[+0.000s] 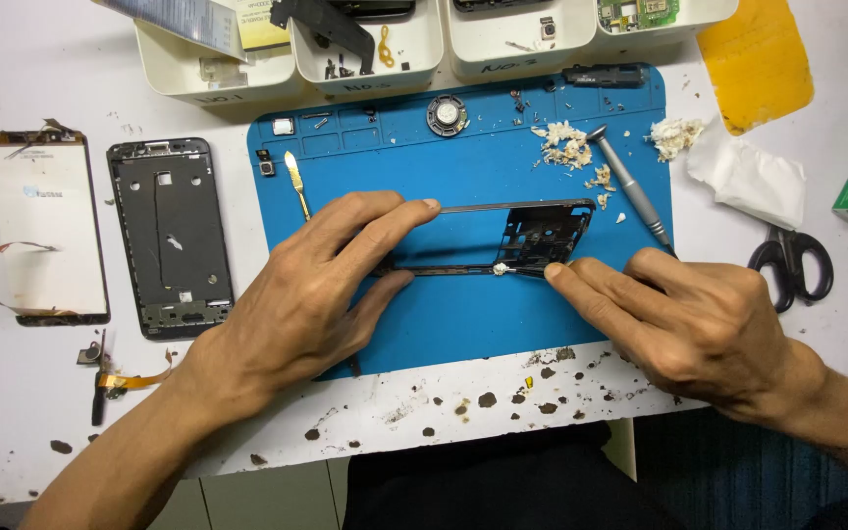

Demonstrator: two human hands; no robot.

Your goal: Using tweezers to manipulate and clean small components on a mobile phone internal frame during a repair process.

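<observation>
Far left: detached screen panel [46, 226], then dark mid-frame plate [171, 238], both on white table [12, 432]. Left hand [311, 294] pinches thin black phone frame [503, 240], which lies on blue mat [463, 167]. Right hand [684, 319], fingertips closed together, presses the frame's lower edge. Screwdriver [628, 185], scissors [790, 263] beyond.

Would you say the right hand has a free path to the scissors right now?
Probably yes: the right hand sits just left of the scissors, with only bare white table between, though its fingers press the phone frame.
</observation>
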